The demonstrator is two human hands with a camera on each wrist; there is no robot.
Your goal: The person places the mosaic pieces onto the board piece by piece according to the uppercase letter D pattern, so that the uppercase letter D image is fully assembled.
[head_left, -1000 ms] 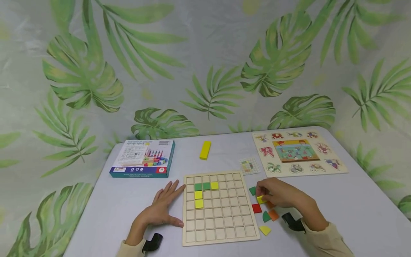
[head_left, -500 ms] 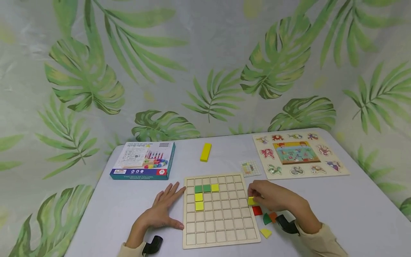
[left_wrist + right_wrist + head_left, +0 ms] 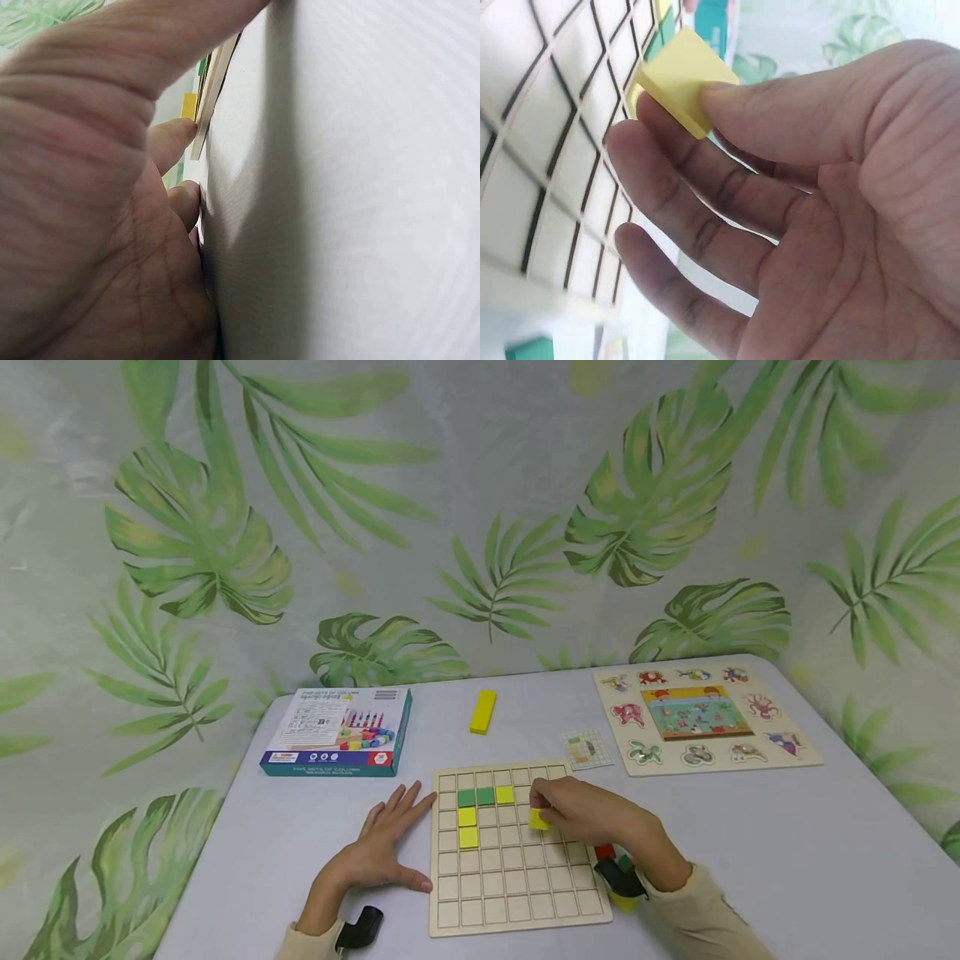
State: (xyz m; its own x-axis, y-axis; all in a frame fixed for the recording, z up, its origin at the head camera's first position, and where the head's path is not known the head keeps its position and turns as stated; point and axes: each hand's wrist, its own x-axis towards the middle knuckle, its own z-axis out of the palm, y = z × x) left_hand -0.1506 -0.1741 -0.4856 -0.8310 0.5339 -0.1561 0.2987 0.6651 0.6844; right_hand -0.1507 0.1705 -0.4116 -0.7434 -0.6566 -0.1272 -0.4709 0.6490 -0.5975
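Note:
My right hand point(image 3: 581, 810) pinches a yellow square tile point(image 3: 686, 71) between thumb and fingers, over the right half of the wooden grid board point(image 3: 517, 885). On the board's upper left lie two green tiles point(image 3: 476, 797) with a yellow tile point(image 3: 505, 794) beside them in the same row. Two more yellow tiles point(image 3: 468, 827) run down the column below. Spread flat on the table, my left hand point(image 3: 382, 852) touches the board's left edge with thumb and forefinger. In the left wrist view a fingertip point(image 3: 184, 129) meets that edge.
Partly hidden under my right wrist are a red tile point(image 3: 604, 852) and a yellow piece point(image 3: 624, 902). A pattern card point(image 3: 588, 749) lies behind the board, near a picture puzzle point(image 3: 705, 718). A yellow block point(image 3: 483, 712) and a boxed toy point(image 3: 337, 731) are farther back.
My right hand has moved left from the loose pieces to above the board, bringing the yellow tile along. The left hand stays at the board's edge.

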